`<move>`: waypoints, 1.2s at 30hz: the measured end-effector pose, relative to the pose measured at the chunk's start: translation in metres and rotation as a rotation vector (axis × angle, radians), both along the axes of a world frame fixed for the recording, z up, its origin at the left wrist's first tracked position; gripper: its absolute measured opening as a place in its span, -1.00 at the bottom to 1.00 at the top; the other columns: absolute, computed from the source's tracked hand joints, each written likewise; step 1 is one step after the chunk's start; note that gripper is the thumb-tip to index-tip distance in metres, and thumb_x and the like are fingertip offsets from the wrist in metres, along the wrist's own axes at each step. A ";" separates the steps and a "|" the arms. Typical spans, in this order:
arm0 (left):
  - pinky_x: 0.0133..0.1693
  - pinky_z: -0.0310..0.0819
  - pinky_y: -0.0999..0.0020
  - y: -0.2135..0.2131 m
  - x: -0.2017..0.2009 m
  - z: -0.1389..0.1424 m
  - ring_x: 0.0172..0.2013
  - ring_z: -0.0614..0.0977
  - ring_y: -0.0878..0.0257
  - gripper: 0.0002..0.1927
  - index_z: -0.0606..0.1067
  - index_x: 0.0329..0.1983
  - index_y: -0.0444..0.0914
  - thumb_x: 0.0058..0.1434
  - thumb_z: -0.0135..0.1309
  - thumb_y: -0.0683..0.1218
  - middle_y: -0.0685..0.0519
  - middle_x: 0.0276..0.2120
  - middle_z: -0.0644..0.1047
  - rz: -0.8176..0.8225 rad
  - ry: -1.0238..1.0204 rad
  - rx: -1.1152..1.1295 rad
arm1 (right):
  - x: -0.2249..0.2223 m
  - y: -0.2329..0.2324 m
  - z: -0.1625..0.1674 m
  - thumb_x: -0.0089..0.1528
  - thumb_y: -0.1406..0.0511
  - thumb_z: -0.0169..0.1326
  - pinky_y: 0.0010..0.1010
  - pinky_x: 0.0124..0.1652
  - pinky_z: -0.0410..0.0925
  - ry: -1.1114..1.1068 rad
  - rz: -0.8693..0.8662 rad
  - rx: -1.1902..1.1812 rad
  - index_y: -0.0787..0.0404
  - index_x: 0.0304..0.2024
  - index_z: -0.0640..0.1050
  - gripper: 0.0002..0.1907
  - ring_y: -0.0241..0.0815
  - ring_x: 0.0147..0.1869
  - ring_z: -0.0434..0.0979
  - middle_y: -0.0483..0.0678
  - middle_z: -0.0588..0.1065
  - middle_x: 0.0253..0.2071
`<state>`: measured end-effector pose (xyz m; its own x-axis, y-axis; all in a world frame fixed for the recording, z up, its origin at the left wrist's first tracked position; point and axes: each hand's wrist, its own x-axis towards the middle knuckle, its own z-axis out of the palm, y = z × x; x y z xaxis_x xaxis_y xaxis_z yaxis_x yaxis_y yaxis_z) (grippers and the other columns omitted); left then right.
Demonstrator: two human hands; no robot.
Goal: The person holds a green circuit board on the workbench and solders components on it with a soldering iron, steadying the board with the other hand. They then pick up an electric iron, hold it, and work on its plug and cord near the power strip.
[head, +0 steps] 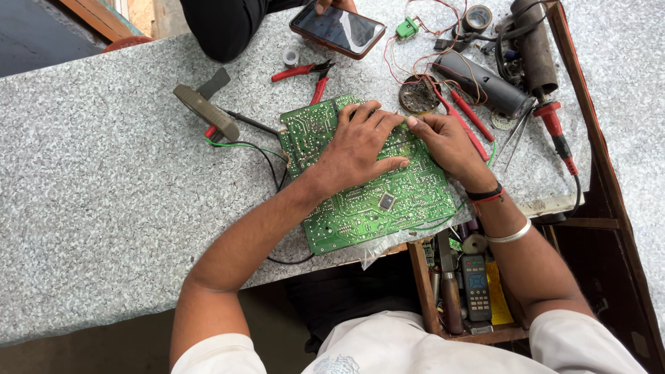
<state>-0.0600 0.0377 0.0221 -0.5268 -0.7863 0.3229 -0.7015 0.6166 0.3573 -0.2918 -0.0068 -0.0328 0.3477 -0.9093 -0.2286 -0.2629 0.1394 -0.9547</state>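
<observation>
A green circuit board [360, 208] lies solder side up on the speckled grey table [104, 208]. My left hand [357, 145] rests flat on the board's upper middle, fingers spread and pointing right. My right hand [447, 142] presses on the board's upper right corner, its fingertips meeting those of the left. Whether the right fingers pinch something small cannot be told. A black chip [386, 201] sits on the board below my hands.
Red-handled pliers [305, 73], a grey clamp meter [206, 111], red probes [471, 114], a soldering iron [557, 135], a dark cylinder [481, 83] and wires lie around. Another person's hand holds a phone [338, 29] at the top. An open drawer [460, 284] holds tools.
</observation>
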 end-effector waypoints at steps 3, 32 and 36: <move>0.31 0.00 -0.09 0.000 0.000 0.001 0.29 0.33 -0.01 -0.21 0.38 0.27 -0.24 0.17 0.23 0.34 -0.07 0.12 0.48 -0.002 -0.002 -0.008 | -0.001 0.000 -0.001 0.43 0.11 0.07 -0.57 -0.47 0.15 0.062 0.026 -0.041 0.30 -0.29 0.58 -0.61 -0.55 -0.41 0.24 -0.32 0.39 -0.47; 0.32 -0.02 -0.10 0.001 -0.001 0.002 0.32 0.30 -0.05 -0.21 0.39 0.26 -0.26 0.16 0.25 0.32 -0.09 0.15 0.48 -0.012 -0.014 0.023 | 0.001 0.004 0.002 0.34 0.14 0.19 -0.61 -0.43 0.26 0.032 -0.048 -0.093 0.32 -0.22 0.63 -0.68 -0.54 -0.38 0.37 -0.23 0.52 -0.40; 0.32 -0.02 -0.10 0.001 -0.001 0.003 0.32 0.30 -0.05 -0.23 0.39 0.26 -0.26 0.17 0.24 0.31 -0.08 0.14 0.48 -0.017 -0.006 0.027 | 0.002 0.002 0.001 0.33 0.15 0.19 -0.61 -0.43 0.25 0.021 -0.048 -0.073 0.32 -0.22 0.63 -0.68 -0.54 -0.38 0.36 -0.25 0.52 -0.41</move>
<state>-0.0606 0.0387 0.0249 -0.5418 -0.7858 0.2982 -0.6933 0.6184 0.3699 -0.2897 -0.0046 -0.0316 0.2989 -0.9394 -0.1682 -0.2779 0.0829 -0.9570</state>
